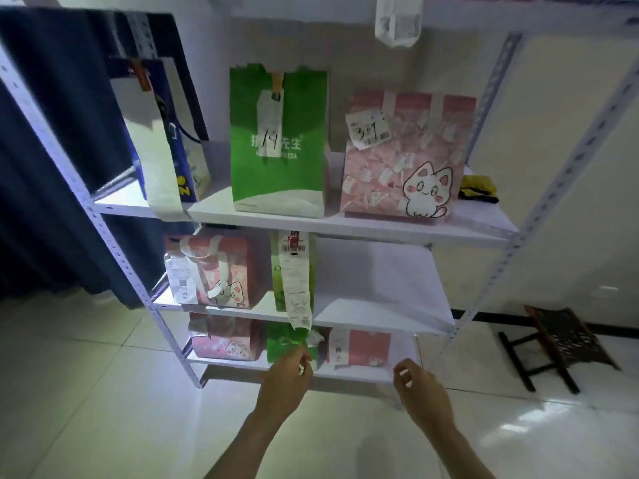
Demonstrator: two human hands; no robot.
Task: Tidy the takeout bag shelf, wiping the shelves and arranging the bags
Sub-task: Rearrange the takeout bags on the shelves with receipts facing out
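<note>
Dark stool (560, 344), navy curtain (62, 150)

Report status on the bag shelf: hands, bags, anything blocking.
Left hand reaching at green bag on bottom shelf, grip unclear. Right hand loosely curled, holding nothing. Long receipt hangs over that bag.
</note>
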